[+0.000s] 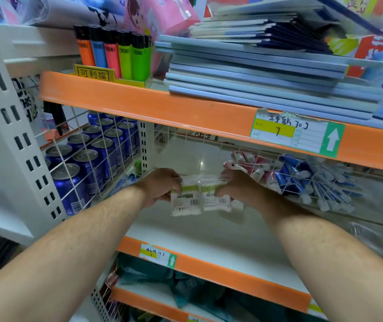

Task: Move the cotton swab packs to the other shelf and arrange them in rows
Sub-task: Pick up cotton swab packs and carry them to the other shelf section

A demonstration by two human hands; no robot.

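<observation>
At frame centre, the left hand (160, 188) and right hand (241, 190), fingers (174, 178) curled round two cotton swab packs (185, 201), hold them side by side above the shelf (209, 231), apparently aligning a row.

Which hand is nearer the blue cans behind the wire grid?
Left. The left hand grips the cotton swab packs just right of the blue cans; the right hand holds the packs' far side.
</observation>
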